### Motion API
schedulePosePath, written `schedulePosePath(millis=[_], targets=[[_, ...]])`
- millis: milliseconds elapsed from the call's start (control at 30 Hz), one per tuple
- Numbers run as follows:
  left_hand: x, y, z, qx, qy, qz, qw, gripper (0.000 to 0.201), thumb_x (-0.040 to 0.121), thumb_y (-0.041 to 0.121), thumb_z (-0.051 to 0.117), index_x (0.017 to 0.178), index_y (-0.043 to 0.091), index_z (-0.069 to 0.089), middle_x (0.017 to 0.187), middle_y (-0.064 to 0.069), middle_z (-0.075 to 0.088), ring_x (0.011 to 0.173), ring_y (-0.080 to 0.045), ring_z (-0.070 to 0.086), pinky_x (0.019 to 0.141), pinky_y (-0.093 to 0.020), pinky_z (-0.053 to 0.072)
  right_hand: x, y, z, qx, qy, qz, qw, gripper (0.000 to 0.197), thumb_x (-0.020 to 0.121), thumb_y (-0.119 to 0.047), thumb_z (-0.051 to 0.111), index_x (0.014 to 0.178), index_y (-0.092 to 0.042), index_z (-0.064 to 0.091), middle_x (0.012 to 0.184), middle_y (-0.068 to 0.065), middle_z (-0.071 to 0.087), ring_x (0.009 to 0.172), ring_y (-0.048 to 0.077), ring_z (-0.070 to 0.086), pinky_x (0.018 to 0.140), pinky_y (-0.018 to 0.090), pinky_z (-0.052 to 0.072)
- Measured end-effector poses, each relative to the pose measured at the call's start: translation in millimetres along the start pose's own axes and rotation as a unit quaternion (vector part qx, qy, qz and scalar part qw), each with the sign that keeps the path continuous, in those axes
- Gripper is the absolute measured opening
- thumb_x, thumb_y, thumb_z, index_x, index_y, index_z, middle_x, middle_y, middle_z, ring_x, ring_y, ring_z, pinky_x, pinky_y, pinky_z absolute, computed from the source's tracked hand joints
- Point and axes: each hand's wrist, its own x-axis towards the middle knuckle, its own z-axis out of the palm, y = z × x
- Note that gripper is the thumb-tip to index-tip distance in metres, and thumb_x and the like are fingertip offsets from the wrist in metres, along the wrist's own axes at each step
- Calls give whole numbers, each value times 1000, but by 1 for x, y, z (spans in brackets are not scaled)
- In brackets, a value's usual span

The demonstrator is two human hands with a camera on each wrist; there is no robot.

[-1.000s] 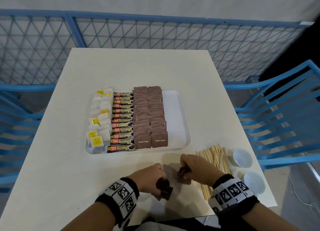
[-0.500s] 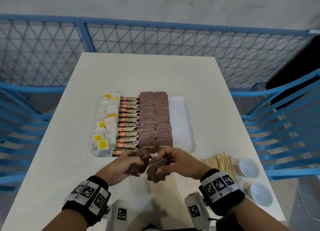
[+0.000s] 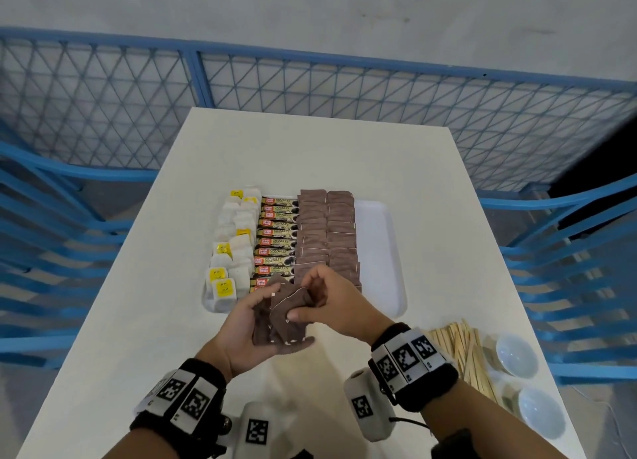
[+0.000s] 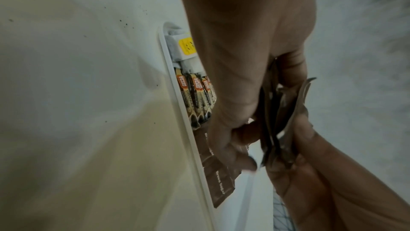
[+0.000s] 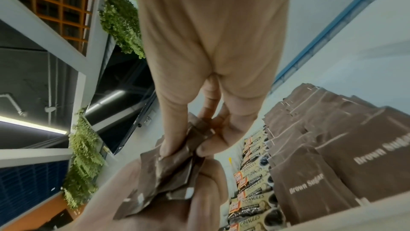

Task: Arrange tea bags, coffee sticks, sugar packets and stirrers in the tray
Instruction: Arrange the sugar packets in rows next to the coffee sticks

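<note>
A white tray (image 3: 379,251) holds a column of tea bags (image 3: 234,251), a column of coffee sticks (image 3: 275,241) and two columns of brown sugar packets (image 3: 327,231); its right strip is bare. Just above the tray's near edge, my left hand (image 3: 241,331) lies palm up and cradles a loose bunch of brown sugar packets (image 3: 286,317), with its thumb curled onto them. My right hand (image 3: 320,296) pinches the same bunch (image 5: 168,173) from above. Wooden stirrers (image 3: 462,351) lie in a pile on the table to the right.
Two small white bowls (image 3: 515,355) (image 3: 541,412) stand beside the stirrers at the table's near right corner. Blue chairs flank the table (image 3: 310,155), and a blue mesh fence (image 3: 310,89) runs behind it.
Both hands lifted the brown sugar packets off the table near its front edge and carried them forward to the tray. The two bunches now sit together in the left palm.
</note>
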Motion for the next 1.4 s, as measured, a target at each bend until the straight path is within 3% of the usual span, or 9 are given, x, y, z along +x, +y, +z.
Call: schedulePosePath(millis=[67, 167, 367, 533, 667, 800, 933, 1067, 1400], targets=[[-2, 3, 0, 9, -13, 12, 1000, 28, 84, 31, 56, 82, 11, 77, 91, -14, 72, 80, -28, 64, 84, -58, 51, 2, -1, 1, -21, 16, -7, 1000, 43, 68, -19, 83, 88, -25, 45, 83, 3, 60, 71, 11, 54, 69, 30, 50], [-5, 9, 3, 42, -32, 35, 998, 20, 81, 24, 58, 88, 13, 73, 89, -11, 73, 68, -21, 66, 70, -38, 58, 3, 0, 1, -30, 34, 0, 999, 35, 72, -25, 80, 84, -28, 47, 80, -4, 62, 65, 3, 54, 60, 17, 46], [-4, 20, 3, 103, -13, 73, 992, 26, 92, 29, 51, 107, 13, 64, 107, -12, 71, 87, -24, 71, 71, -39, 60, 2, 6, -5, 25, 66, 17, 997, 17, 82, -20, 70, 84, -6, 61, 66, 2, 63, 54, 10, 56, 50, 20, 45], [1, 18, 1, 101, 9, 108, 989, 25, 92, 36, 48, 109, 21, 60, 97, -6, 74, 79, -21, 72, 64, -36, 60, -4, 5, -11, 94, 24, 29, 995, 20, 96, -12, 48, 99, 4, 60, 71, 5, 62, 61, 15, 59, 59, 21, 52], [2, 13, 0, 104, -1, 124, 987, 36, 80, 40, 53, 109, 21, 59, 95, -4, 73, 77, -19, 71, 64, -34, 60, -5, 8, -11, 143, 4, 56, 988, 31, 100, -15, 38, 116, 5, 56, 99, 16, 65, 77, 19, 62, 79, 28, 56], [5, 7, -5, 155, 17, 140, 978, 47, 71, 7, 71, 115, 17, 58, 96, -7, 71, 74, -24, 66, 61, -27, 58, -5, 14, -4, 169, 7, 56, 984, 22, 95, -5, 48, 111, 6, 57, 100, 11, 64, 82, 18, 63, 81, 26, 56], [11, 6, -10, 160, 51, 156, 973, 39, 78, -12, 64, 107, 13, 61, 93, -9, 69, 73, -20, 66, 57, -25, 57, -3, 17, -7, 79, 38, 54, 995, 9, 87, -7, 62, 86, -16, 62, 80, 2, 65, 70, 11, 57, 64, 17, 48], [15, 6, -15, 150, 75, 153, 974, 28, 86, -8, 57, 108, 9, 58, 84, -9, 68, 67, -17, 68, 62, -27, 58, 8, 29, -21, -39, 140, 53, 988, 13, 82, -13, 69, 81, -23, 61, 84, 8, 70, 76, 17, 63, 69, 19, 49], [15, 8, -34, 39, 69, 115, 990, 27, 91, -2, 39, 105, 6, 61, 89, -15, 72, 78, -26, 71, 72, -40, 59, 23, 50, -18, -183, 129, 72, 972, 18, 78, -10, 71, 94, -8, 63, 80, 5, 62, 66, 5, 53, 57, 3, 40]])
